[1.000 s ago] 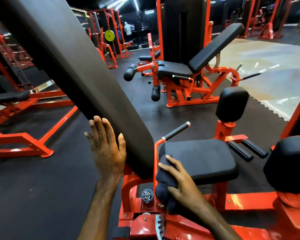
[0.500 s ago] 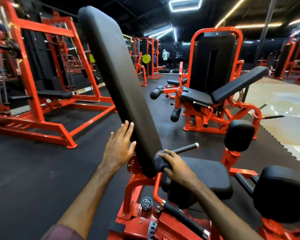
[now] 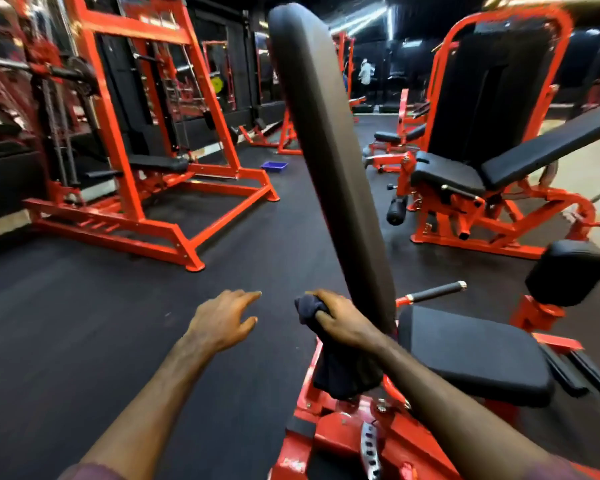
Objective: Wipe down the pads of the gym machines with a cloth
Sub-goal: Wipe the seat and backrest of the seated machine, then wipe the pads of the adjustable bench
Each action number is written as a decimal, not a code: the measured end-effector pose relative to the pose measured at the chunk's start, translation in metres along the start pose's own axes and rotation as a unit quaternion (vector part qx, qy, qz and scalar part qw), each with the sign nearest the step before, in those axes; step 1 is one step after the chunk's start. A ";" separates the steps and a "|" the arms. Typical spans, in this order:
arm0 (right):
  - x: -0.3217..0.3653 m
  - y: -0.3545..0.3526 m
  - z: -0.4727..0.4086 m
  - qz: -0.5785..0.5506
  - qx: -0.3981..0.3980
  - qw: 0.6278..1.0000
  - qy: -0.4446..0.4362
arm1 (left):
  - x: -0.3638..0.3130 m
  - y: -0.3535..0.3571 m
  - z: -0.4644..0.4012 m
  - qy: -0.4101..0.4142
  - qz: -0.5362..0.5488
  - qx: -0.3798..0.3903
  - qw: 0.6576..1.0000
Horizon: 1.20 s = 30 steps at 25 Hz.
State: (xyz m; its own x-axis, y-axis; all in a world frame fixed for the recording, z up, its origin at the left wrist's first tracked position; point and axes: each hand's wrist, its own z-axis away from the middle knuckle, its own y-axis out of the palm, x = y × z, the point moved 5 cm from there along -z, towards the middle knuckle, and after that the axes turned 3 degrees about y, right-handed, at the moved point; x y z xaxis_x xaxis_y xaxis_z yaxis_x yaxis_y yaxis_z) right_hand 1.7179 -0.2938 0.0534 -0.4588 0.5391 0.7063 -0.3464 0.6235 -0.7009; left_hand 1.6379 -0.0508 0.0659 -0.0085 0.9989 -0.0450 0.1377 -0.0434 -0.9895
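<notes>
Gripping a dark navy cloth [image 3: 340,362] in curled fingers, the right hand [image 3: 343,323] sits low in the centre of the frame, right against the lower edge of the long black padded backrest [image 3: 326,150], which rises tilted toward the top centre. The cloth bunches above the knuckles and hangs down below the hand over the orange steel frame [image 3: 329,431] of the machine. The left hand [image 3: 222,323] hovers just to the left, apart from the backrest, fingers loosely spread and holding nothing. To the right of the backrest lies the flat black seat pad [image 3: 471,351], with a black foam-grip handle [image 3: 433,292] above it. A small blue tray [image 3: 274,166] rests on the dark rubber floor [image 3: 84,323] at upper centre-left.
</notes>
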 end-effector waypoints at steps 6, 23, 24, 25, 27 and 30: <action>0.151 -0.016 -0.096 0.059 0.116 0.991 -0.021 | 0.096 -0.150 -0.004 -0.082 0.028 0.018 0.996; 0.299 -0.063 -0.415 0.027 0.008 0.999 -0.016 | 0.281 -0.336 -0.251 -0.052 -0.017 0.025 0.998; 0.295 -0.066 -0.447 0.027 -0.006 1.000 -0.007 | 0.294 -0.332 -0.283 -0.042 -0.013 0.036 0.998; 0.291 -0.072 -0.478 0.028 -0.017 0.999 0.003 | 0.305 -0.330 -0.315 -0.031 -0.008 0.049 0.998; 0.283 -0.086 -0.531 0.028 -0.040 0.999 0.023 | 0.324 -0.327 -0.372 -0.006 -0.010 0.070 0.997; 0.274 -0.122 -0.591 0.029 -0.086 0.995 0.035 | 0.349 -0.329 -0.451 0.006 0.001 0.050 0.999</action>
State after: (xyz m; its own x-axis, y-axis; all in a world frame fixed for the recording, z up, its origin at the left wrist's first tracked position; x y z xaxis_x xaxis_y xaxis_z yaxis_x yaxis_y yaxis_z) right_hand 2.1178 0.1121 0.3906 -0.4127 0.6112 0.6754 -0.1730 0.6753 -0.7169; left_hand 2.0359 0.3189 0.4371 0.0042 0.9989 -0.0462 0.0388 -0.0464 -0.9982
